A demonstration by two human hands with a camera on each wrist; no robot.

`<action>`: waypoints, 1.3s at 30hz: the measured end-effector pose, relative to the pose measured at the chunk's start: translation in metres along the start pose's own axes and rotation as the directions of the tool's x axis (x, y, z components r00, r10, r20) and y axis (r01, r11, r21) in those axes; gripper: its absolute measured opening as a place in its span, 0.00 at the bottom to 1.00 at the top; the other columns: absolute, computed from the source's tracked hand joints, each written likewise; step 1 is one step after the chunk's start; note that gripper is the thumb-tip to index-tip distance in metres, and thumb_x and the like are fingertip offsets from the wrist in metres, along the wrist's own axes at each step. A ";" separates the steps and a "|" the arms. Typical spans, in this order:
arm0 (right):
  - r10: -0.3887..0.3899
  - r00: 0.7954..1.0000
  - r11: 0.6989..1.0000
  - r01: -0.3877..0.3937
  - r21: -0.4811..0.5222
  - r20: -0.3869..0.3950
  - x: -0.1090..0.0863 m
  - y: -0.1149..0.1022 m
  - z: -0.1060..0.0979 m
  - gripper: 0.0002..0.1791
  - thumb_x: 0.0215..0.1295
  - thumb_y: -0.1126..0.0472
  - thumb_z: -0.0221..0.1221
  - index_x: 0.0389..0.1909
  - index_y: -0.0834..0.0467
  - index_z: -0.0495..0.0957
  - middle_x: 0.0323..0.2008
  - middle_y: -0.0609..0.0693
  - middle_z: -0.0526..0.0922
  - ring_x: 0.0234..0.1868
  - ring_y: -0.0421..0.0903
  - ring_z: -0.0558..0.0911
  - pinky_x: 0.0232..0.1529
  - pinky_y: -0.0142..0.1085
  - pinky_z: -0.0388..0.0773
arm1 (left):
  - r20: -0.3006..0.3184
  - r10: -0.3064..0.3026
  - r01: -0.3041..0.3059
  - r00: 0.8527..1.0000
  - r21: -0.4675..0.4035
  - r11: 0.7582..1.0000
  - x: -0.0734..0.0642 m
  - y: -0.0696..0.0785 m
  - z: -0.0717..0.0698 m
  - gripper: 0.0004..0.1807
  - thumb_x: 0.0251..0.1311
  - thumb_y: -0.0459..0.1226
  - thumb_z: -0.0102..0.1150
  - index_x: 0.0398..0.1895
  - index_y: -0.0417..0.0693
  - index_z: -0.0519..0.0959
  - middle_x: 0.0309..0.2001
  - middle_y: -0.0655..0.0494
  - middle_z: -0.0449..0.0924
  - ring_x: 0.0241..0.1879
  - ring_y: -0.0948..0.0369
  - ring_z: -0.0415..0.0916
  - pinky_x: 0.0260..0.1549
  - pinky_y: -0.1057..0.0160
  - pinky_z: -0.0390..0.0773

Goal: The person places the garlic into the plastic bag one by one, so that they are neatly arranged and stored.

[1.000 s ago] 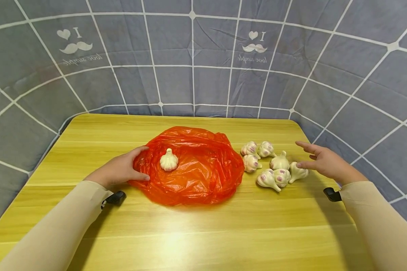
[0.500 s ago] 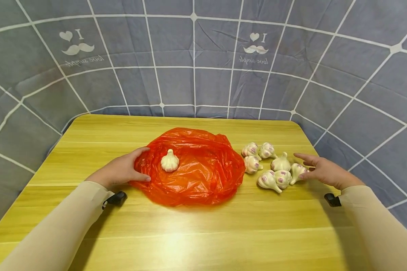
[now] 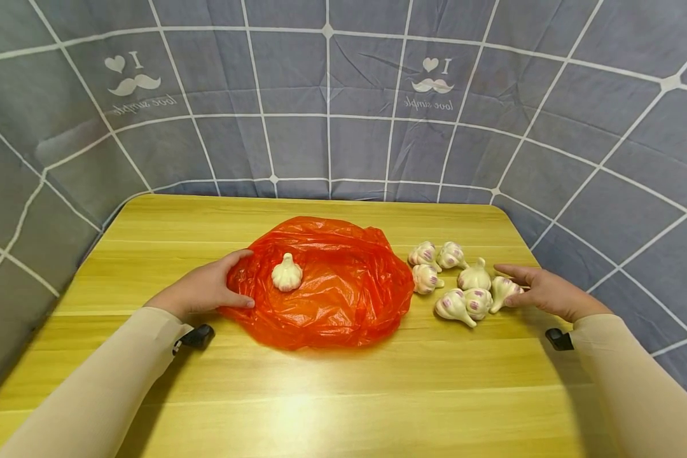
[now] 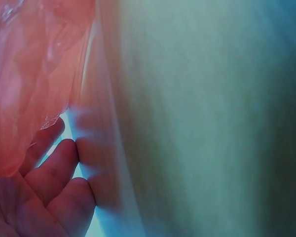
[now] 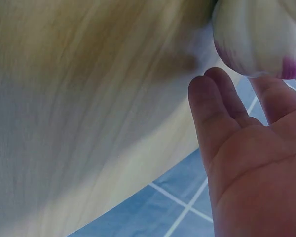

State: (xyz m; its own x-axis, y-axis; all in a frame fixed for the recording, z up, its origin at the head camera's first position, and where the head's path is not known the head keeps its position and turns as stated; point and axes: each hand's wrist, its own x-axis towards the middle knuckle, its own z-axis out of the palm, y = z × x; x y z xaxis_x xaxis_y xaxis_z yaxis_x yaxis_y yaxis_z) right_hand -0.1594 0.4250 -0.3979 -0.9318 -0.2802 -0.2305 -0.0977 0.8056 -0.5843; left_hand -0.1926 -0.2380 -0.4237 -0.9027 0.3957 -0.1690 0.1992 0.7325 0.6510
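A red plastic bag [image 3: 332,302] lies spread on the table with its mouth open, and one garlic bulb [image 3: 287,273] sits inside on its left side. My left hand [image 3: 206,286] holds the bag's left edge, thumb in front and fingers curved behind; in the left wrist view the fingertips [image 4: 66,153] rest at the table under the red film. To the right of the bag lie several purple-streaked garlic bulbs. My right hand [image 3: 549,294] is around the rightmost bulb [image 3: 505,292], its thumb overlapping that bulb. In the right wrist view the fingers [image 5: 207,98] are extended beside the bulb.
The wooden table [image 3: 320,407] reaches back to a grey checked cloth [image 3: 355,152] that hangs behind and on both sides. The other garlic bulbs [image 3: 474,277] sit close together between the bag and my right hand.
My right hand has come slightly down and left, closer around the rightmost garlic bulb. My left hand stays at the bag's edge, and the bag and bulbs keep their places.
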 end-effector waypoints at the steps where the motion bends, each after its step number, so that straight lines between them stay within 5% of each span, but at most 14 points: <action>1: 0.001 1.000 1.000 -0.001 0.002 -0.001 0.000 0.001 0.000 0.46 0.67 0.54 0.71 0.80 0.62 0.61 0.74 0.70 0.70 0.66 0.43 0.74 0.52 0.19 0.70 | 0.000 0.000 0.000 1.000 0.000 1.000 0.000 0.000 0.000 0.62 0.51 0.55 0.80 0.84 0.50 0.53 0.76 0.36 0.66 0.71 0.36 0.69 0.70 0.32 0.69; 6: 0.005 1.000 1.000 -0.005 0.009 -0.001 0.000 0.004 0.000 0.44 0.66 0.55 0.72 0.78 0.63 0.65 0.71 0.68 0.74 0.55 0.24 0.71 0.51 0.18 0.71 | -0.005 0.002 -0.002 1.000 0.009 1.000 -0.001 0.000 0.000 0.62 0.51 0.55 0.80 0.84 0.50 0.54 0.76 0.35 0.67 0.70 0.36 0.70 0.69 0.32 0.70; 39: 0.018 0.998 0.986 -0.027 0.165 0.056 0.007 0.017 0.000 0.40 0.68 0.59 0.69 0.77 0.65 0.65 0.71 0.69 0.72 0.54 0.24 0.73 0.52 0.18 0.71 | -0.011 -0.003 0.004 1.000 0.048 0.999 -0.001 0.002 0.001 0.62 0.51 0.57 0.80 0.84 0.51 0.53 0.76 0.34 0.67 0.70 0.34 0.70 0.67 0.30 0.70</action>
State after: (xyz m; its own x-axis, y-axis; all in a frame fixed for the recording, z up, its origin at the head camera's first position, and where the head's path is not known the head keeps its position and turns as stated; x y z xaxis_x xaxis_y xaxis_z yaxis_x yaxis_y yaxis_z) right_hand -0.1670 0.4364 -0.4094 -0.9123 -0.2947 -0.2845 -0.0136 0.7160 -0.6980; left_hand -0.1905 -0.2366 -0.4231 -0.9074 0.3875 -0.1630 0.2141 0.7596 0.6141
